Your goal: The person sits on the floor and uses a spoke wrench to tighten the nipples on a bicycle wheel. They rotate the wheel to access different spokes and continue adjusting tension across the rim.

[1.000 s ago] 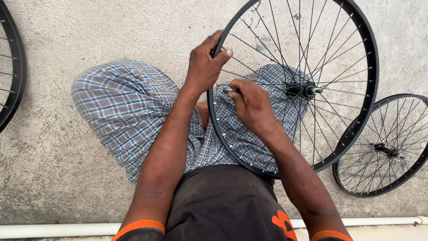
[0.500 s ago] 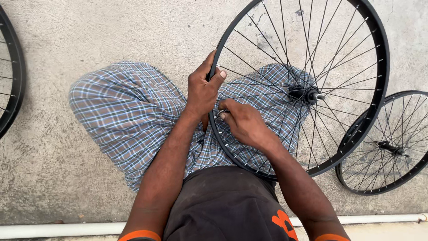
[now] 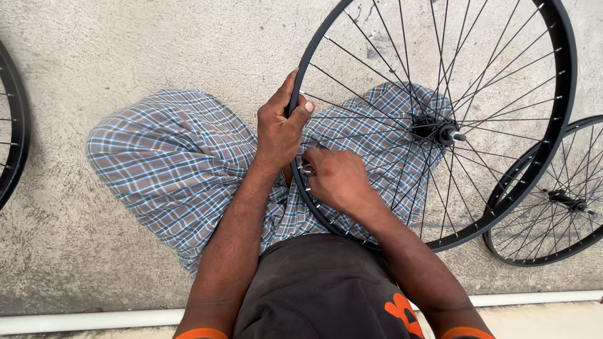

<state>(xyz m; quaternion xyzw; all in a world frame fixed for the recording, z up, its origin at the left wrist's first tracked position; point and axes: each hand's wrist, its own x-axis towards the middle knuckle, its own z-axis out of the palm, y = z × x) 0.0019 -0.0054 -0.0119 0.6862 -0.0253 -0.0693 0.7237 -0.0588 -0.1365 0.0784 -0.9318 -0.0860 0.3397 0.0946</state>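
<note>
A black spoked bicycle wheel rim point(image 3: 559, 100) stands over my lap, its hub point(image 3: 440, 132) above my right knee. My left hand point(image 3: 279, 125) grips the rim's left side, thumb on the inner face. My right hand point(image 3: 336, 179) sits just inside the rim near its lower left, fingers closed on a small metal tool at the spoke nipples; the tool itself is mostly hidden. I sit cross-legged in blue plaid trousers point(image 3: 169, 163) on concrete.
A second black spoked wheel point(image 3: 553, 213) lies flat on the concrete at the right, partly under the held rim. Part of a third wheel point(image 3: 12, 125) shows at the left edge. A white pipe point(image 3: 94, 320) runs along the bottom.
The view has shifted, so the wheel sits further right. My left hand has slid down the rim a little. My right hand has moved lower, toward the rim's lower left.
</note>
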